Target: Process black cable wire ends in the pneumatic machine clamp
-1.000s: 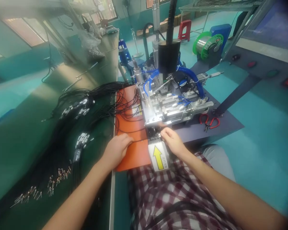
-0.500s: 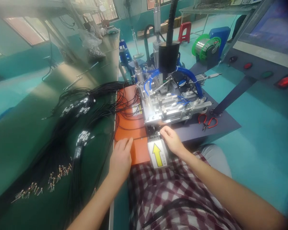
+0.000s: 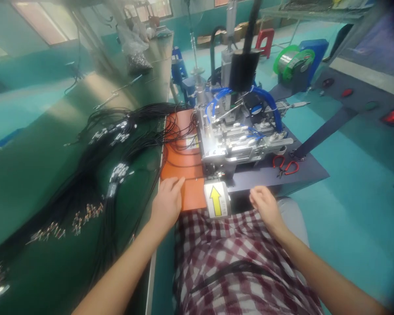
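My left hand rests at the left edge of the orange plate, its fingers closed on a thin black cable that runs right to the metal machine. In the air right of the arrow-labelled part, my right hand has its fingers curled together; whether anything small is between them is hidden. Other black cables curve over the back of the orange plate beside the machine.
Bundles of black cables with metal ends spread over the green table at the left. Red-handled pliers lie on the machine's grey base. A post holds a control panel at the right.
My right hand has moved away from the machine's front, to the right and slightly down. My left hand stays at the cable. The whole view has shifted a little.
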`<action>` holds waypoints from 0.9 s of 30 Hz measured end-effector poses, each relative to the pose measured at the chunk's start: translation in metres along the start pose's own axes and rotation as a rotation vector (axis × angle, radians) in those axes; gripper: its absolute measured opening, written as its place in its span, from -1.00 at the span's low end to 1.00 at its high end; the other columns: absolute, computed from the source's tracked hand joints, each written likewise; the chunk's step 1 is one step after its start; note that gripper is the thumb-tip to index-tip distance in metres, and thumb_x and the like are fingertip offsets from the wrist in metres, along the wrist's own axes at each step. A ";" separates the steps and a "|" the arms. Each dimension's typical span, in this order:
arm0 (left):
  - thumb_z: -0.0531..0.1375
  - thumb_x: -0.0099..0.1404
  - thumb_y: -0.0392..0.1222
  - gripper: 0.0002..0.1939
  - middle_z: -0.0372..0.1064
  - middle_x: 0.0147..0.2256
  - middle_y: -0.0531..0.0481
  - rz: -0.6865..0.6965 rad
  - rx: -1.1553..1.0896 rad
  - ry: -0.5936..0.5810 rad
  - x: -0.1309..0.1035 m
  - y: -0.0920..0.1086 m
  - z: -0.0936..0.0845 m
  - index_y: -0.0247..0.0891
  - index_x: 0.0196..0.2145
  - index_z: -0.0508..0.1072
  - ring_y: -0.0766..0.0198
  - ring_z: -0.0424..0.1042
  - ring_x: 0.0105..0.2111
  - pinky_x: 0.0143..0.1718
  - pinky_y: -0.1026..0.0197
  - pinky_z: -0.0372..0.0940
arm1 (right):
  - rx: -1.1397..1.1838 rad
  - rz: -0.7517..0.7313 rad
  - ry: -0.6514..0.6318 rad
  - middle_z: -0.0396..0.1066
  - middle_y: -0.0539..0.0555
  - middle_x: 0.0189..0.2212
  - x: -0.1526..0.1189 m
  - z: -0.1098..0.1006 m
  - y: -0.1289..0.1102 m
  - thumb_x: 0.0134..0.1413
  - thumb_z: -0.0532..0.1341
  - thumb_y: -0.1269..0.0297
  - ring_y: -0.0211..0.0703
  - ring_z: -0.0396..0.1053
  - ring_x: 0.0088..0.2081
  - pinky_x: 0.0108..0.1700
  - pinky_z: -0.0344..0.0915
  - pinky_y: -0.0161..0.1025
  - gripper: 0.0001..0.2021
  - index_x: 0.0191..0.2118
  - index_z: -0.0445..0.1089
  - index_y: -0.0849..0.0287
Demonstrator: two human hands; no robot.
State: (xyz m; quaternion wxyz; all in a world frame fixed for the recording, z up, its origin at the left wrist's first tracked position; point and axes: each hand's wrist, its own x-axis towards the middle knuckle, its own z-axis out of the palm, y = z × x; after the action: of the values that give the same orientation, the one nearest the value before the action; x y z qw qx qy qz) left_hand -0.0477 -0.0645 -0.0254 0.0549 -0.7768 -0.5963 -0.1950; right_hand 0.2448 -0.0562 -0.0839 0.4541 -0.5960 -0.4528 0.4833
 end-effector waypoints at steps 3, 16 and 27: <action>-0.06 0.33 -0.39 -0.57 0.33 -0.06 -0.18 -0.011 -0.032 -0.033 -0.001 -0.002 -0.001 -0.26 0.09 0.37 0.10 0.29 -0.03 0.03 -0.01 0.30 | -0.053 0.055 0.006 0.15 -0.13 -0.65 -0.019 -0.013 0.029 0.00 0.18 -0.14 -0.29 0.06 -0.63 -0.58 0.00 -0.32 -0.61 -0.37 0.20 0.11; -0.07 0.34 -0.39 -0.57 0.33 -0.05 -0.18 0.034 -0.104 -0.057 0.002 -0.009 -0.006 -0.26 0.08 0.38 0.14 0.31 -0.03 0.02 0.01 0.32 | -0.365 0.168 -0.035 0.34 -0.02 -0.62 -0.074 -0.055 0.106 -0.10 0.16 -0.09 -0.03 0.34 -0.54 -0.43 0.27 -0.13 -0.71 -0.46 0.27 0.04; -0.06 0.33 -0.36 -0.59 0.34 -0.06 -0.18 0.082 -0.147 -0.073 0.045 -0.034 -0.001 -0.28 0.02 0.44 0.12 0.33 -0.04 0.02 0.00 0.32 | -0.472 0.158 -0.116 0.37 -0.03 -0.62 -0.079 -0.051 0.104 -0.06 0.06 -0.10 -0.01 0.39 -0.54 -0.43 0.29 -0.14 -0.70 -0.43 0.26 0.02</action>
State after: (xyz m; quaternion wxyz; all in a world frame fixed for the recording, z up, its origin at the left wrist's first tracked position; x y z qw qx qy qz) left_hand -0.0706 -0.0148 -0.0127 -0.0162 -0.8091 -0.5496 -0.2073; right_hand 0.2960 -0.1570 -0.1666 0.2363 -0.6902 -0.5303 0.4319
